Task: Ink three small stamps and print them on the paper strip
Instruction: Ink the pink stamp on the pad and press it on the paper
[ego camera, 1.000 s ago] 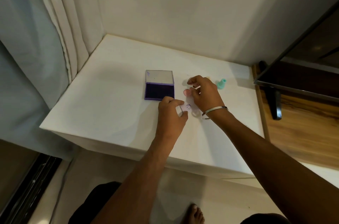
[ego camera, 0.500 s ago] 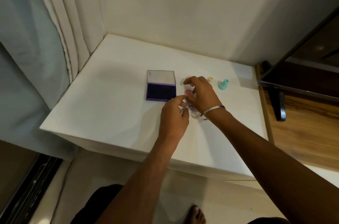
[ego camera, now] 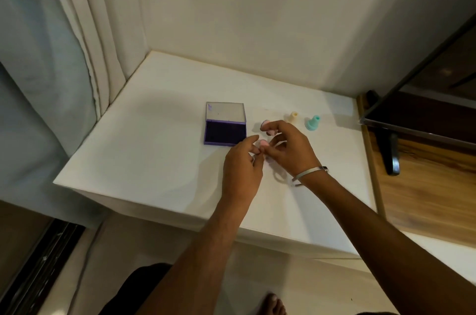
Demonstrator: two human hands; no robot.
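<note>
While both hands meet over the middle of the white tabletop (ego camera: 154, 149), the right hand (ego camera: 291, 149) has its thumb and fingers curled round a small pink stamp (ego camera: 263, 143), pinching it at the fingertips. A second pink piece (ego camera: 268, 127) shows just beyond the right index finger; whether it is a separate stamp or a cap I cannot tell. The left hand (ego camera: 242, 165) sits just beside, fingers curled in and touching the right fingertips at the pink stamp, but what it grips, if anything, is hidden from here. Under the two hands lies the paper strip (ego camera: 279, 176), white on white and mostly covered, only a curl of it showing near the right wrist, toward the front edge. A silver bangle (ego camera: 307, 174) rides on that wrist.

Just left of the hands, the purple ink pad (ego camera: 224, 131) lies open, its dark pad facing up and its clear lid (ego camera: 225, 111) folded back toward the far edge. Out toward the right edge stand two more stamps, upright and apart from each other: a cream one (ego camera: 294, 116) and, further right, a teal one (ego camera: 313, 122). Neither is being touched.

A pale curtain (ego camera: 85, 31) hangs along the left edge, and wooden furniture (ego camera: 422, 185) borders the right.
</note>
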